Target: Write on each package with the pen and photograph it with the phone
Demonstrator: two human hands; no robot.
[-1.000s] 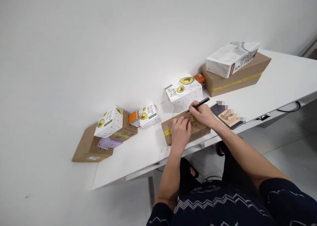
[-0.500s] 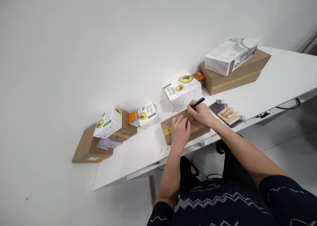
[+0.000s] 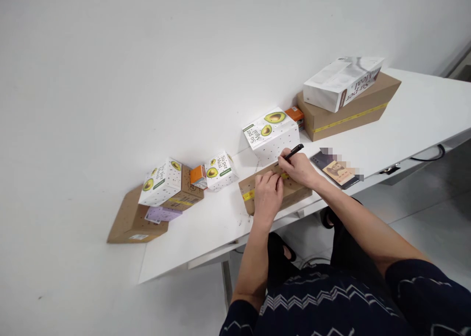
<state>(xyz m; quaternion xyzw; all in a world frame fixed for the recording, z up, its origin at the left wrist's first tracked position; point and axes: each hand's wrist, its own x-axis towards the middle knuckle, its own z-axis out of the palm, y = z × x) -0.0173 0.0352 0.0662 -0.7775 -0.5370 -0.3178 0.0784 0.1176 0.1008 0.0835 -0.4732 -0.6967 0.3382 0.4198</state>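
A brown cardboard box [image 3: 294,194] with yellow tape lies near the table's front edge under both hands. My right hand [image 3: 297,168] is closed around a black pen [image 3: 294,152], its upper end leaning up to the right. The pen's tip is hidden behind the fingers, so I cannot tell whether it touches the cardboard. Flat on the top of the same box rests my left hand [image 3: 269,194], fingers laid close together and gripping nothing. Just right of my right hand, a phone [image 3: 340,174] with a lit screen lies on the table.
Behind the box stands a white avocado-print box [image 3: 274,130], with an orange box [image 3: 295,115] beside it. A white box [image 3: 338,83] sits on a long cardboard box [image 3: 349,117] at right. Further left are a small avocado box [image 3: 221,171] and stacked boxes [image 3: 162,181] on the white table [image 3: 206,223].
Both hands, the pen and the box keep practically the same positions. The view has shifted only very slightly.
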